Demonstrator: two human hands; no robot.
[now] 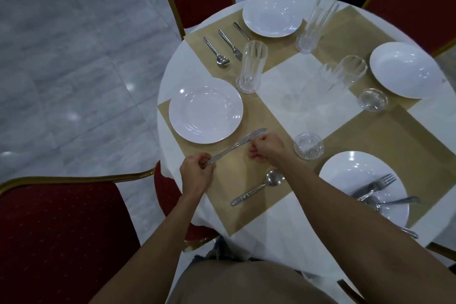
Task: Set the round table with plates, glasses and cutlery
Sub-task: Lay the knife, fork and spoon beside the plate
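Now left hand [197,171] pinches the slim steel knife [234,147] by its handle; right hand [265,147] fingers curl at the smooth blade, grip unclear; round plate [206,110] beyond

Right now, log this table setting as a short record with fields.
left hand: pinches the handle end of the knife
right hand: curled by the blade; grip unclear
knife: beside the near left plate, over the placemat
spoon: same placemat, nearer the person
loose cutlery: piled on the near right plate
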